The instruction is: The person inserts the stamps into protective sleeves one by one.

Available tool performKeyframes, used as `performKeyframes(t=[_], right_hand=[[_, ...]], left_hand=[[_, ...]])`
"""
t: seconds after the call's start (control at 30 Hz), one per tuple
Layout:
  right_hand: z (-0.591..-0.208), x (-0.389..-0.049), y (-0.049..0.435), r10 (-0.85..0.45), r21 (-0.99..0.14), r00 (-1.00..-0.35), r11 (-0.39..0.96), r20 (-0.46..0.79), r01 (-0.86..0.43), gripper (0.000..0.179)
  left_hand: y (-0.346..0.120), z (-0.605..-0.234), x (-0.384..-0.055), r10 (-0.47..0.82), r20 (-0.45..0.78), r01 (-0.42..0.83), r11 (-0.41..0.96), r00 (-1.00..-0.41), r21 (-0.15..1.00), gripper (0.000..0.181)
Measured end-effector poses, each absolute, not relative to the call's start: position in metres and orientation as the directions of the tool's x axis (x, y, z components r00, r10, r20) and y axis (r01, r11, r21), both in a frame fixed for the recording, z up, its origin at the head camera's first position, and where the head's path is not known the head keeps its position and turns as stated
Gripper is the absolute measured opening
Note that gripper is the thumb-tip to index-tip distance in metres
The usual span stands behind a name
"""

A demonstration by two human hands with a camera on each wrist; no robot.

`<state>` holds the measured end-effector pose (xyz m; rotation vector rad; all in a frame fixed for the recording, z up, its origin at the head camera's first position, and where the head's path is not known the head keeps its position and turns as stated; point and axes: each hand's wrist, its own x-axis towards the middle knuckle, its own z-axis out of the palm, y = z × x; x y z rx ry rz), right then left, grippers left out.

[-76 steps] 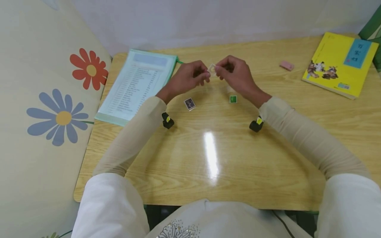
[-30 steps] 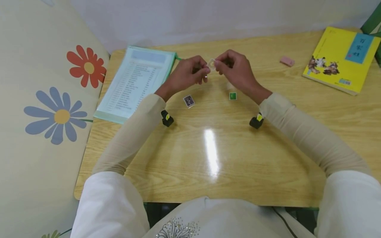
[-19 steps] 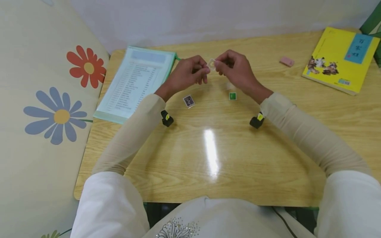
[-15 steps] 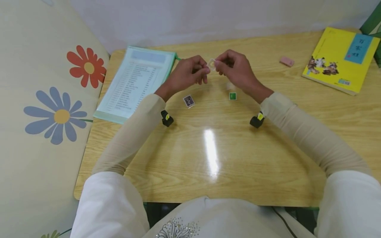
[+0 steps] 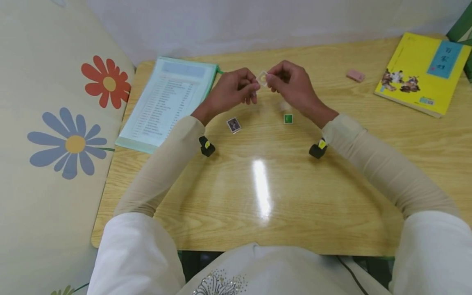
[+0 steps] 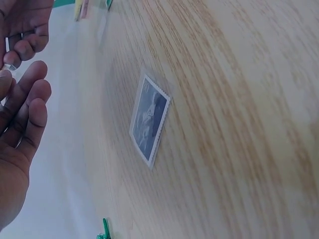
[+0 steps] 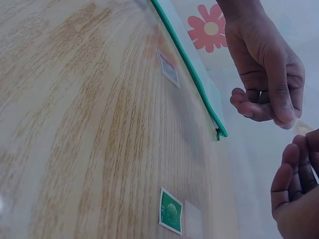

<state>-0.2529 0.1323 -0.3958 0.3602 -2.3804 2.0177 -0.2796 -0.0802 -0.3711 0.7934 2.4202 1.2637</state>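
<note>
Raised over the back of the table, my left hand (image 5: 234,90) pinches one side of a small clear stamp sleeve (image 5: 262,78) with something pale yellow in it. Thumb and forefinger of my right hand (image 5: 295,88) grip the opposite side. Fingertips hide most of its edges. Below the left hand lies a dark stamp with a white perforated border (image 6: 149,119), in clear film. A green stamp (image 7: 171,211) lies on the wood below the right hand, with a pale clear sleeve (image 7: 193,220) beside it.
Left of the hands lies a printed sheet in a green-edged folder (image 5: 162,106). A pink eraser (image 5: 355,75) and a yellow book (image 5: 420,73) sit at the back right. Black wrist cameras (image 5: 207,146) hang under both sleeves. A wall closes off the back.
Both hands keep their hold on the small sleeve and hardly move. The sleeve is tilted slightly differently than before. The stamps on the table stay where they were.
</note>
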Motion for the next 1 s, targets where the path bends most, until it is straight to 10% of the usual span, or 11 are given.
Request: performKeyframes(t=[1.0], right_hand=[[-0.406, -0.261, 0.134, -0.178, -0.990, -0.976, 0.050, 0.124, -0.135, 0.018]], left_hand=[[-0.080, -0.370, -0.278, 0.607, -0.001, 0.351, 0.461, -0.795, 0.815, 0.019]])
